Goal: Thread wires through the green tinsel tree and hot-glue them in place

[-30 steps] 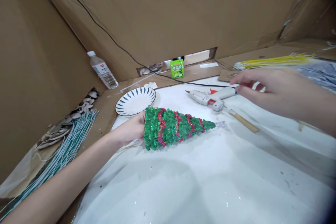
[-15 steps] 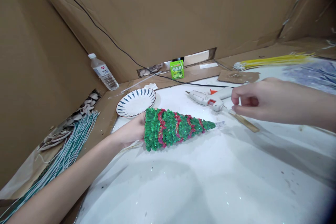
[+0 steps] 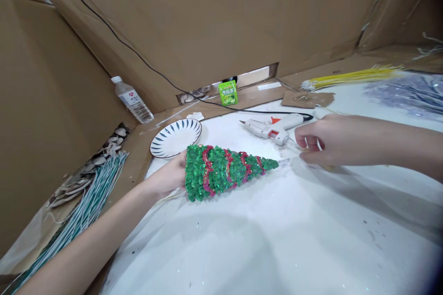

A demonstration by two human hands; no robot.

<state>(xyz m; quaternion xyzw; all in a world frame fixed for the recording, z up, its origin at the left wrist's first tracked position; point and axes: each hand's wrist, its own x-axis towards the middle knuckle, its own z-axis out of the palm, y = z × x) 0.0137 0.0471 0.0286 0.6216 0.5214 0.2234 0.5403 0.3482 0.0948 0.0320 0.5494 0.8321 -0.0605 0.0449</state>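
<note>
My left hand (image 3: 169, 176) grips the wide base of a green sequined cone tree (image 3: 224, 171) with pink garland bands. The tree lies on its side over the white table (image 3: 270, 239), tip pointing right. My right hand (image 3: 320, 140) hovers just right of the tip, fingers curled in a pinch; what they hold is too small to make out. A white hot glue gun (image 3: 273, 127) lies just behind that hand, its black cord running back along the table.
A blue-striped white plate (image 3: 176, 137) sits at the table's left corner. A water bottle (image 3: 132, 100) and a green drink carton (image 3: 228, 92) stand by the cardboard wall. Green wire stems (image 3: 83, 203) lie left, yellow stems (image 3: 349, 77) and silvery tinsel (image 3: 408, 94) far right.
My right hand has left the glue gun's handle and come down toward the tree's tip, fingers closing into a pinch. The tree and left hand barely shifted.
</note>
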